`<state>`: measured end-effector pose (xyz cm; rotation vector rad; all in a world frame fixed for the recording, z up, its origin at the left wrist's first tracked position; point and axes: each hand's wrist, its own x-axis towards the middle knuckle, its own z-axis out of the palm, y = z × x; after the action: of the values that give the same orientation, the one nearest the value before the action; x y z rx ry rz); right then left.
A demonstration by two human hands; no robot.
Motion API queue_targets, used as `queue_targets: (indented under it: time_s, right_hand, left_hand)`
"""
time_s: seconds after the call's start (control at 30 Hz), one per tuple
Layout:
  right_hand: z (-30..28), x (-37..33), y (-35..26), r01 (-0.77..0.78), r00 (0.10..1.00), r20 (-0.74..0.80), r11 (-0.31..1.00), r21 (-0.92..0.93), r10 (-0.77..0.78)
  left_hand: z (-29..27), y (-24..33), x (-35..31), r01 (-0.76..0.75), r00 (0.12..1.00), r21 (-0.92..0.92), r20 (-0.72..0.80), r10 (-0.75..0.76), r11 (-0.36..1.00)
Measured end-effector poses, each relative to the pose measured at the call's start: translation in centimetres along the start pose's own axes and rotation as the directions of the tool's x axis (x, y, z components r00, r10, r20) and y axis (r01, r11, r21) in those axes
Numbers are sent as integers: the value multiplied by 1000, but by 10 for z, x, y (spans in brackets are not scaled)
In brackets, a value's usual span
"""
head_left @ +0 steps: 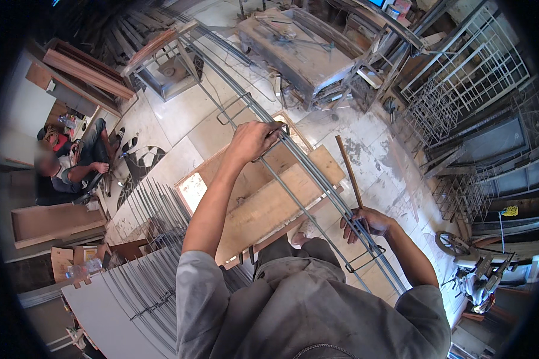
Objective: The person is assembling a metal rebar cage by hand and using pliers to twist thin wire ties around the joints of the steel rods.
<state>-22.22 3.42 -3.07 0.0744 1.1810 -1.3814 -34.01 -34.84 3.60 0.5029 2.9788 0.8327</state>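
A long cage of grey steel bars (316, 172) runs diagonally from the far left to the near right, with thin bent-wire stirrups (365, 258) around its bars. My left hand (253, 142) is closed over the bars at a stirrup near the middle; its fingertips are partly hidden. Closer to me, my right hand (374, 221) is beside the bars with its fingers curled. A thin brown rod (348, 170) stands up from its grip, slanting away. Below the cage lies a wooden board (269, 209) on a low wooden frame.
A person (81, 158) sits on the left. Many loose steel rods (144, 263) lie at my left side. A dusty workbench (293, 54) stands ahead. White metal grilles (467, 60) lean at the right, with a motorcycle (479, 263) nearer.
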Motion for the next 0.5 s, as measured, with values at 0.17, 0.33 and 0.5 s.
queue_targets:
  time_s: [0.17,0.33,0.5]
  right_hand:
    - [3,1,-2,-12,1000,-15,1000,-29,11]
    - [9,-3,-6,44,992,-107,987,-156,-61]
    - [12,-20,14,224,728,-454,804,-551,-514]
  left_hand:
    - [-2,-14,13,-37,996,64,84,32,997]
    - [-13,-23,21,-124,990,167,81,112,978]
    - [-10,-25,25,-78,997,198,22,75,977]
